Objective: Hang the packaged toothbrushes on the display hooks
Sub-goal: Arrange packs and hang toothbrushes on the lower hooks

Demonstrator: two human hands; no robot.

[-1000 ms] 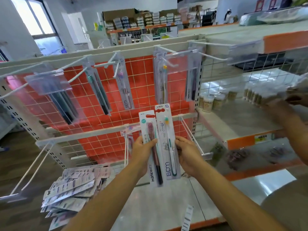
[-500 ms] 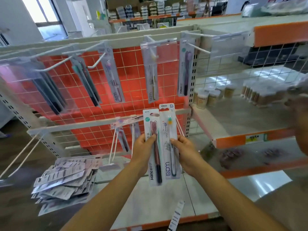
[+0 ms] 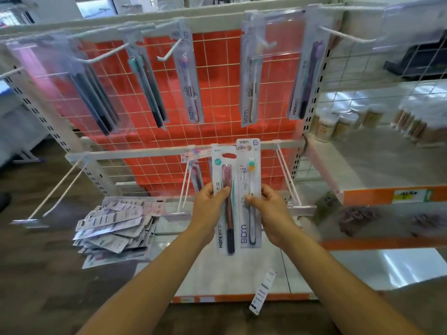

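My left hand (image 3: 210,209) grips a packaged toothbrush with a dark red handle (image 3: 226,213), held upright. Beside it, my right hand (image 3: 271,211) pinches a second pack with a teal and yellow brush head (image 3: 250,189). Both packs stand side by side in front of the lower rail's white hooks (image 3: 287,180). On the upper rail several packs hang on hooks, among them a pink one (image 3: 189,78), a yellow one (image 3: 251,76) and a purple one (image 3: 307,78). One small pack (image 3: 197,175) hangs on a lower hook behind my left hand.
A pile of loose toothbrush packs (image 3: 116,228) lies on the white base shelf (image 3: 217,274) at the left. One pack (image 3: 262,292) hangs over the shelf's front edge. Jars (image 3: 338,124) stand on the shelf to the right. Bare double hooks (image 3: 58,189) jut out at lower left.
The view has tilted down and closer to the rack. Both hands keep hold of the two packs, which sit slightly lower against the lower rail.
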